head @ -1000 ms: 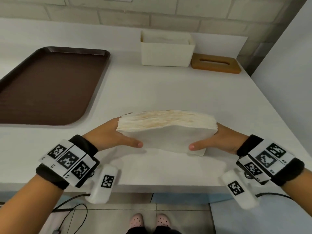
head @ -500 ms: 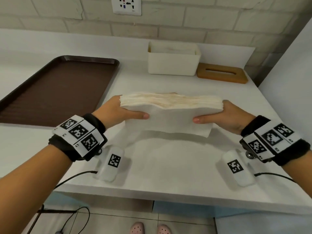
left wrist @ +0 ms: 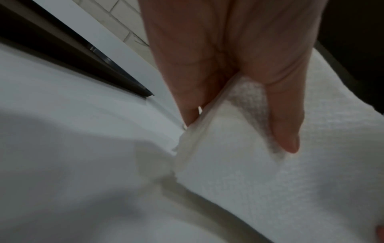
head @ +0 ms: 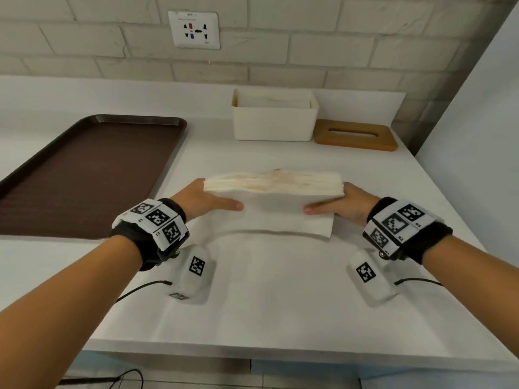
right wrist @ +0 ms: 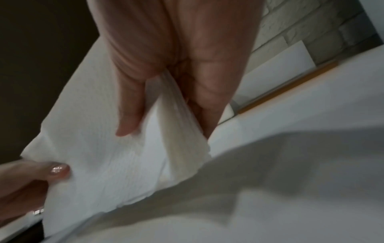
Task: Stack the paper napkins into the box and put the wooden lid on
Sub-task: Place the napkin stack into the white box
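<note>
Napkins carried nearer the box
Left hand and right hand clamp the ends; keep them level, lower squarely in

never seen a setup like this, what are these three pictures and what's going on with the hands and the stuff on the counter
No machine here: a person wears a camera on the head and one on each wrist, on bands with black-and-white markers. The wide picture is the head view, looking down at a white counter. The two close pictures look along each hand at its fingers.

The left hand and right hand grip opposite ends of a stack of paper napkins, held above the counter, thumbs on its near face. On the counter lie a brown tray, an open white box that seems to hold napkins already, and its wooden lid with a slot, to the right of the box. A wall socket sits above.
</note>
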`<state>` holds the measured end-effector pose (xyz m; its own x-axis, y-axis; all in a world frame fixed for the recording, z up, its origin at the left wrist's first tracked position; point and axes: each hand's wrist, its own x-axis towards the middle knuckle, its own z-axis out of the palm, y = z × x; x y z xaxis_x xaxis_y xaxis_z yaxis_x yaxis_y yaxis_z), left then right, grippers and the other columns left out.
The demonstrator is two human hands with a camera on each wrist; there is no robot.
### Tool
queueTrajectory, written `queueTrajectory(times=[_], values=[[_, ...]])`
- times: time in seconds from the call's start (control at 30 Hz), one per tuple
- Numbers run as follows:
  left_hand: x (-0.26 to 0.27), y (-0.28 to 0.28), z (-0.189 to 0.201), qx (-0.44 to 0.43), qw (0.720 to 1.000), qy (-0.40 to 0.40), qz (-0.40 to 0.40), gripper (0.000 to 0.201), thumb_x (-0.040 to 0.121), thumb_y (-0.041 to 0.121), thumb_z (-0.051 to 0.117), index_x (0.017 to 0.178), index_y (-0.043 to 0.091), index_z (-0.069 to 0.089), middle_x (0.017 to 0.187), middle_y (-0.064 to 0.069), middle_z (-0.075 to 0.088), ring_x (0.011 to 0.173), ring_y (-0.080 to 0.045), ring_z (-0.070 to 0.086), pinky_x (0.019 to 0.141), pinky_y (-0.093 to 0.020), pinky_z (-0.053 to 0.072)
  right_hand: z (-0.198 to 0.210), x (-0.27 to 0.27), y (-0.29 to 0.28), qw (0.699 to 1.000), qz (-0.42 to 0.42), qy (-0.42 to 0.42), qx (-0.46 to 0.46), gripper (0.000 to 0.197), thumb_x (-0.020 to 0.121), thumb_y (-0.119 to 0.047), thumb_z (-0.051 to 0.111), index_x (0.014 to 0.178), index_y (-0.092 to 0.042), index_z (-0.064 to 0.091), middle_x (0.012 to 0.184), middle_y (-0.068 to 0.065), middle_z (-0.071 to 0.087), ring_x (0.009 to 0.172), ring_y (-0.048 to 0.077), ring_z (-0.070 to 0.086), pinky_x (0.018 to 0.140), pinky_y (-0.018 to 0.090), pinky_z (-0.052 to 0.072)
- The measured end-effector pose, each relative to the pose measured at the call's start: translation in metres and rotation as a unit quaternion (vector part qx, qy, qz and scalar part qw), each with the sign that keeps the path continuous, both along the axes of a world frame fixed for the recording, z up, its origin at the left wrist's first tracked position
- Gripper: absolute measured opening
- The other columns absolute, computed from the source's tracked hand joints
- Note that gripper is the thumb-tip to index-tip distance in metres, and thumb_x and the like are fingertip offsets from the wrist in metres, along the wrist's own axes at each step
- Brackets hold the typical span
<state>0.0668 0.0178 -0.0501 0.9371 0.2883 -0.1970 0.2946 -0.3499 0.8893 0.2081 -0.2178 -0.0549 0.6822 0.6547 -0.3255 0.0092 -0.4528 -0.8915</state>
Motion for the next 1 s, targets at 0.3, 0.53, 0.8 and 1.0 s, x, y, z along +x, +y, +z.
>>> queueTrajectory(times=[0.3, 0.53, 0.8, 1.0], values=[[0.016, 0.010, -0.008, 0.086, 0.992, 0.081, -0.040, 0.068, 0.057, 0.031, 0.085, 0.119, 0.021, 0.060, 0.111, 0.002, 0.066, 0.107, -0.016, 0.058, 0.090, -0.023, 0.042, -0.006, 0.016, 0.004, 0.998, 0.030, 0.016, -0.058, 0.082, 0.053, -0.018, 0.088, 0.127, -0.017, 0.053, 0.127, 0.004, 0.059, 0.120, 0.021, 0.053, 0.108, 0.042, 0.038], [0.027, 0.014, 0.005, 0.052, 0.999, 0.010, 0.003, 0.051, 0.071, 0.013, 0.078, 0.119, 0.017, 0.060, 0.114, 0.005, 0.064, 0.107, -0.012, 0.057, 0.097, -0.025, 0.040, 0.007, 0.031, 0.014, 1.000, -0.019, -0.017, 0.006, 0.067, 0.061, -0.011, 0.081, 0.124, -0.010, 0.057, 0.125, 0.007, 0.061, 0.118, 0.021, 0.054, 0.108, 0.041, 0.038], [0.037, 0.023, -0.004, 0.105, 0.987, 0.106, -0.063, 0.089, 0.042, 0.053, 0.080, 0.123, 0.025, 0.058, 0.119, 0.006, 0.063, 0.115, -0.015, 0.055, 0.104, -0.032, 0.040, -0.004, 0.036, 0.018, 0.999, -0.020, 0.028, -0.040, 0.054, 0.070, -0.001, 0.075, 0.119, -0.011, 0.057, 0.121, 0.008, 0.061, 0.115, 0.023, 0.056, 0.103, 0.040, 0.043], [0.042, 0.023, 0.049, 0.010, 0.999, -0.028, 0.023, 0.027, 0.070, 0.020, 0.080, 0.092, 0.028, 0.065, 0.096, 0.006, 0.069, 0.090, -0.015, 0.065, 0.078, -0.020, 0.052, 0.008, 0.037, 0.012, 0.994, -0.046, 0.082, 0.063, 0.033, 0.074, 0.007, 0.067, 0.098, -0.014, 0.059, 0.104, 0.007, 0.066, 0.098, 0.020, 0.063, 0.083, 0.027, 0.055]])
